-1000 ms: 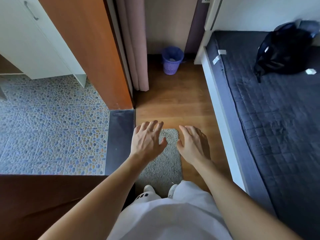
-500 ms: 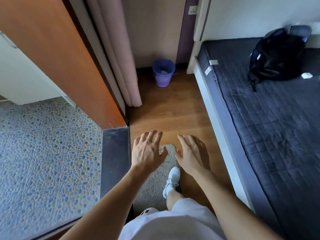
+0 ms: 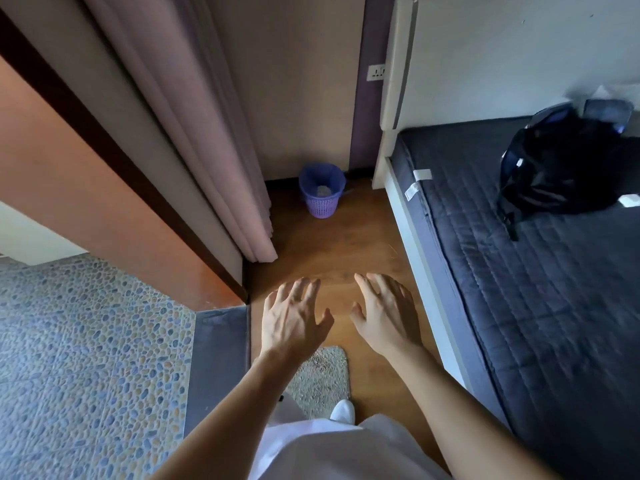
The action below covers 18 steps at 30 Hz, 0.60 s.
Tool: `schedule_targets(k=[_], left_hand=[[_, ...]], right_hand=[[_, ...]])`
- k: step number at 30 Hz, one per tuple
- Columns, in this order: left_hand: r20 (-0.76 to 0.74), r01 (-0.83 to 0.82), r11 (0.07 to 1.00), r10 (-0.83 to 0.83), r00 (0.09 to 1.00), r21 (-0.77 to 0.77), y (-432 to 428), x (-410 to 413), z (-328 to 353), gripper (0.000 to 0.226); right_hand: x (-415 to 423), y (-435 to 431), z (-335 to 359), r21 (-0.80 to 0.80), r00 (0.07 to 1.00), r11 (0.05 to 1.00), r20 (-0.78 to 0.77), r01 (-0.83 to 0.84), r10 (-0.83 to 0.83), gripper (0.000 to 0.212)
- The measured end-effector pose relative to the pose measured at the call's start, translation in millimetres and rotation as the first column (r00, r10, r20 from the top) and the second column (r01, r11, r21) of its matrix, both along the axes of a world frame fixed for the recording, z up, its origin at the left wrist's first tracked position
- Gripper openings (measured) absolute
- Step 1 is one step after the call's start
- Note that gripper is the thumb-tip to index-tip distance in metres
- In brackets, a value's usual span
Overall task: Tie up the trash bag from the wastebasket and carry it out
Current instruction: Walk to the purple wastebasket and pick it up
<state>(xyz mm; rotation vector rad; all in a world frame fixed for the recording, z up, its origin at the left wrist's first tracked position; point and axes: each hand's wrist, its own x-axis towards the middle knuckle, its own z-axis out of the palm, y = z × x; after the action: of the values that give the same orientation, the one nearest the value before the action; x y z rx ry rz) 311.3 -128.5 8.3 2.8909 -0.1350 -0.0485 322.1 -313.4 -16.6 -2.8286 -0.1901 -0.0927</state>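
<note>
A small purple lattice wastebasket (image 3: 322, 205) stands on the wood floor against the far wall, between the curtain and the bed. A blue trash bag (image 3: 320, 177) lines it, folded over the rim, with a bit of grey waste inside. My left hand (image 3: 290, 317) and my right hand (image 3: 388, 311) hover palm down over the floor, side by side, well short of the basket. Both hands hold nothing and their fingers are spread.
A bed with a dark quilted cover (image 3: 540, 271) fills the right side, a black backpack (image 3: 557, 168) on it. A pale curtain (image 3: 207, 133) and an orange door (image 3: 86, 202) stand on the left. A grey mat (image 3: 320, 375) lies near my feet; pebble tiles (image 3: 86, 358) lie lower left.
I have stepped forward along the passage. The wastebasket has grown nearer and the mat has slid back under me. Both hands stay open and held out.
</note>
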Motion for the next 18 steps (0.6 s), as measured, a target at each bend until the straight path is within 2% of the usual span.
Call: schedule_targets(k=[14,18], left_hand=[[-0.022,-0.013,1.000,0.012,1.000,-0.014,-8,121,-19,0.058],[-0.007,-0.006,1.000,0.006,1.000,-0.027,-3,184,-22,0.058]], right_hand=[[120,-3,-21,0.035,0.999,0.999,-0.034,0.002,-0.001,0.057],[181,3,-32,0.140,0.995,0.989,-0.097,0.041,-0.028,0.057]])
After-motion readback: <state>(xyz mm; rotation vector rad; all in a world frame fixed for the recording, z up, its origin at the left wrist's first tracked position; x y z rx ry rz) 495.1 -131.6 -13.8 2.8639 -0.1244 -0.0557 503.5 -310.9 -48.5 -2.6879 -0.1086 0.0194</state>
